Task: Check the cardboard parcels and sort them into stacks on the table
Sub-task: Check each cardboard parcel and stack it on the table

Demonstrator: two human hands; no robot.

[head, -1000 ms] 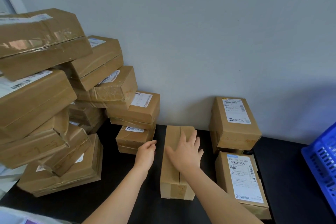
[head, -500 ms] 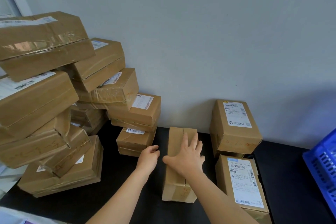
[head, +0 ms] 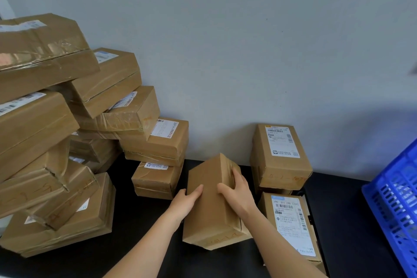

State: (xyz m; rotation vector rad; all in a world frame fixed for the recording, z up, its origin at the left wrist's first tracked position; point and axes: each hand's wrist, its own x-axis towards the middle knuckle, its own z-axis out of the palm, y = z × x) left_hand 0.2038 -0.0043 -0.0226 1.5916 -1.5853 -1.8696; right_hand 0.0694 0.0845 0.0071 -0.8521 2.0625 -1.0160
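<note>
— Where's the parcel (head: 212, 212)?
— Tilted on the table (head: 140, 223), well left of the blue crate (head: 392, 205): left hand (head: 186, 202) clasps its left side, right hand (head: 237, 195) curls over its right edge.
— Tip?
— Turn it slowly (label's hidden), both grips firm.

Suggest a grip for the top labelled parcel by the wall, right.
Two-handed grip on the long side faces of the labelled parcel, coming from the front: it lies flat, label up, atop another parcel, both sides look free, wall behind.
</note>
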